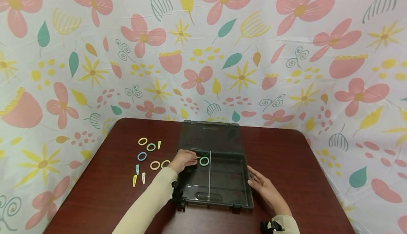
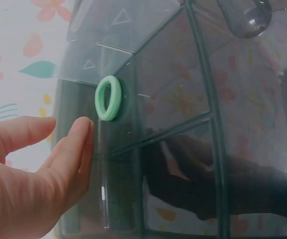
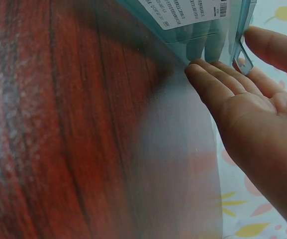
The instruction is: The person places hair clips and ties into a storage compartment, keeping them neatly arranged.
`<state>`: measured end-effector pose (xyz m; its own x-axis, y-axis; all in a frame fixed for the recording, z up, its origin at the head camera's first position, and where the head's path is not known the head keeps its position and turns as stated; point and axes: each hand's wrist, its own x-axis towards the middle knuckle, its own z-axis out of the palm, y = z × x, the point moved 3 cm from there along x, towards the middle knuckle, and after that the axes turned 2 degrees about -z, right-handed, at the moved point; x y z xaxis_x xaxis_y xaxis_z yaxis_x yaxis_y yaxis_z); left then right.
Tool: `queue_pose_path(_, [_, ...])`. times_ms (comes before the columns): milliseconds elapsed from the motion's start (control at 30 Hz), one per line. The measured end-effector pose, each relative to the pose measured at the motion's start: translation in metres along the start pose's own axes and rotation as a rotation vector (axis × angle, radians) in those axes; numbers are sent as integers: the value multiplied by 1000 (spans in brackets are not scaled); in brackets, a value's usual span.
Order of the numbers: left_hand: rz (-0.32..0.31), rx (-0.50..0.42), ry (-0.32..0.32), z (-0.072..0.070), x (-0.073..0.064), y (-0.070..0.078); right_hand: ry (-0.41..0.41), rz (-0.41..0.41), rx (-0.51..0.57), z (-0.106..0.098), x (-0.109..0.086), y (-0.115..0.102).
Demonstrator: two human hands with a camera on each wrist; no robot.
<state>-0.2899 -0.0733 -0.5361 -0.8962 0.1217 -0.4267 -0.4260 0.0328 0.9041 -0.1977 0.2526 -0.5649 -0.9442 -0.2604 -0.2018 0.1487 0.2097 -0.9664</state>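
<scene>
In the head view a dark translucent plastic box [image 1: 227, 188] lies with its lid [image 1: 210, 136] laid back, a pale divider [image 1: 210, 177] running through it. A mint-green hair tie [image 1: 204, 161] sits in the left compartment; the left wrist view shows this green ring [image 2: 115, 99] just beyond the fingertips. My left hand [image 1: 183, 159] is over the box's left side, fingers extended and thumb apart, holding nothing visible. At the box's right side, my right hand [image 1: 265, 188] rests straight fingers [image 3: 218, 82] against the outer wall, its thumb near the edge.
Left of the box lie a yellow hair tie [image 1: 142, 141], a green one [image 1: 151, 147], a blue one [image 1: 141, 156], a pink one [image 1: 154, 165] and another yellow one [image 1: 165, 164], the last partly covered by the left hand. Several snap clips [image 1: 135, 180] lie nearby. A flowered cloth [image 1: 197, 50] hangs behind the table [image 1: 292, 156].
</scene>
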Motion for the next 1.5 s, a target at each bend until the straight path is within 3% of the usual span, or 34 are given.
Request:
queue_pose_path(467, [87, -37, -36, -29, -8, 20, 7, 11, -2, 1, 1, 1])
queue_pose_path(767, [148, -66, -9, -63, -17, 32, -1, 14, 6, 2, 2, 0])
queue_pose_path(967, [209, -90, 25, -93, -15, 37, 2, 23, 8, 1, 1, -1])
queue_pose_path(1100, [233, -86, 66, -119, -10, 36, 2, 27, 9, 2, 1, -1])
queue_pose_path(1267, [232, -90, 184, -151, -5, 31, -6, 27, -3, 1, 1, -3])
queue_pose_path(1500, [241, -94, 326, -181, 3, 17, 6, 37, 24, 1, 1, 0])
